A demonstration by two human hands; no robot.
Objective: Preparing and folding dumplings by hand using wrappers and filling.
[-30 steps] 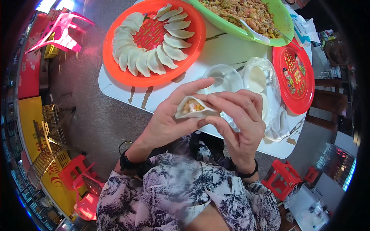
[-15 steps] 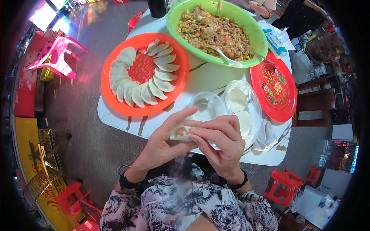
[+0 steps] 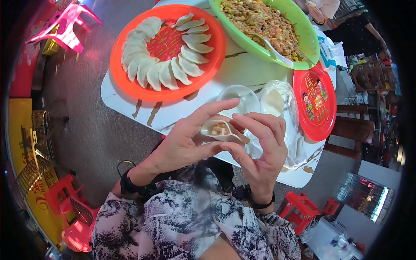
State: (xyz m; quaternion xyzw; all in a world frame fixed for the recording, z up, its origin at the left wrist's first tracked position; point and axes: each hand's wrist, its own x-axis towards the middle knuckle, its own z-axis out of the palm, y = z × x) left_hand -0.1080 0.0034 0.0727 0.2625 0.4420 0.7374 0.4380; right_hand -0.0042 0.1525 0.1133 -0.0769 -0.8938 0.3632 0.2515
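Between my hands is a half-folded dumpling (image 3: 220, 128), its round white wrapper cupped upward with chunky filling showing through the gap. My left hand (image 3: 184, 143) grips its left side, thumb below and forefinger stretched above. At the right end, the thumb and forefinger of my right hand (image 3: 265, 149) take the wrapper's edge. Just beyond my fingers stand a clear plastic bowl (image 3: 237, 94) and a plastic bag (image 3: 289, 108) with round wrappers (image 3: 274, 102). Finished dumplings (image 3: 167, 76) lie in a ring on an orange-red plate (image 3: 119, 73) at the far left.
A green basin (image 3: 242, 42) of mixed filling, with a white spoon (image 3: 277, 53) in it, stands at the back. A red decorated plate (image 3: 318, 108) lies on the table's right side, near a tissue pack (image 3: 328, 54). Red stools (image 3: 299, 207) stand on the floor. Another person (image 3: 323, 8) is across the table.
The dumpling's wrapper has opened wider, and my right fingers have spread from their pinch. My view has shifted, so the table sits higher in it.
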